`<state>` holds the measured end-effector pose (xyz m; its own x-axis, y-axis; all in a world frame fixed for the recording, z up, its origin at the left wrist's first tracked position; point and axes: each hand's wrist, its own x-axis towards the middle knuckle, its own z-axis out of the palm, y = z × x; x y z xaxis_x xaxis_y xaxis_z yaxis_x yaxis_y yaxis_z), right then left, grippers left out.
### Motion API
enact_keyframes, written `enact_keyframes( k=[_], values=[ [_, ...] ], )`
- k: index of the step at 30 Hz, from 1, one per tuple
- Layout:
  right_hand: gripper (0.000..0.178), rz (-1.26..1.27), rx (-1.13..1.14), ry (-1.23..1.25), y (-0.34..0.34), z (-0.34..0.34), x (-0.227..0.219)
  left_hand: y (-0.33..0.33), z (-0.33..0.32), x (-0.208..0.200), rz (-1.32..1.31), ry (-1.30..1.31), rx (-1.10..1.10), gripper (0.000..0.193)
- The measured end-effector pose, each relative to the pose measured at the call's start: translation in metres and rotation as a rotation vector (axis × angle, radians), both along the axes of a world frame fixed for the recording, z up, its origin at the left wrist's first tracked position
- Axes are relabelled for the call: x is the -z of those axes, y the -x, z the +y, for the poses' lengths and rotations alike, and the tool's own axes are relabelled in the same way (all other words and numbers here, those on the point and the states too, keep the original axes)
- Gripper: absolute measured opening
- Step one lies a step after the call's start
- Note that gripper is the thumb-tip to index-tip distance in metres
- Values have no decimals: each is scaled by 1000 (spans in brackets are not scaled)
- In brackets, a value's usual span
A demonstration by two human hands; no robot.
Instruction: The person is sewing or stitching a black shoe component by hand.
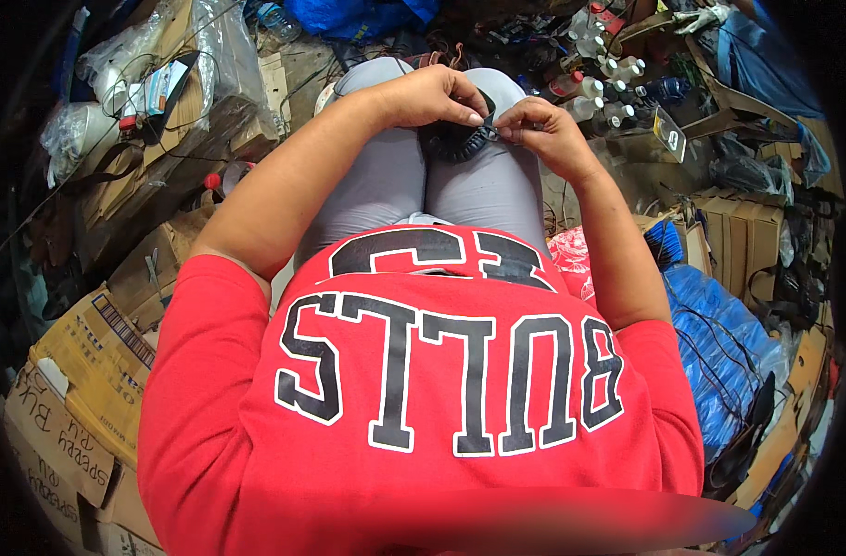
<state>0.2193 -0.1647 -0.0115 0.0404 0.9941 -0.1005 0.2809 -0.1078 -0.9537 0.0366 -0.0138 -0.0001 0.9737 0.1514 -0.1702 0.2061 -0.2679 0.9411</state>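
On my lap, between my knees, lies a black curved piece (457, 148) with a ridged edge; its kind cannot be made out. My left hand (438, 96) is closed at its upper edge, thumb and fingers pressed together. Just to the right, my right hand (540, 128) pinches close to the left thumb tip. Whatever sits between the right fingertips is too small to name. Both hands nearly meet above the black piece, which rests against my grey trousers (372, 181).
Several small bottles (585, 97) stand at the far right, near a cardboard box (743, 232) and a blue plastic bundle (719, 334). Flattened cardboard (89, 371) lies at the left. Clear plastic wrap (221, 65) and cardboard pile up at the far left. A blue bag (362, 17) sits at the back.
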Motion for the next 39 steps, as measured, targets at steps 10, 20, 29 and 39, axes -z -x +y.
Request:
enact_keyframes(
  k=[10,20,29,39],
  values=[
    [23,-472,17,-130,26,-21,-28,4,0,-8,59,-66,127,28],
    [24,-952,-334,-70,31,6,-51,-6,4,-1,56,-107,172,30],
    [18,-230,-32,157,7,-9,-31,27,-29,-4,-103,-565,-336,24],
    [50,879,176,-378,-141,-131,-107,147,52,-52,141,-352,-500,30]
  ],
)
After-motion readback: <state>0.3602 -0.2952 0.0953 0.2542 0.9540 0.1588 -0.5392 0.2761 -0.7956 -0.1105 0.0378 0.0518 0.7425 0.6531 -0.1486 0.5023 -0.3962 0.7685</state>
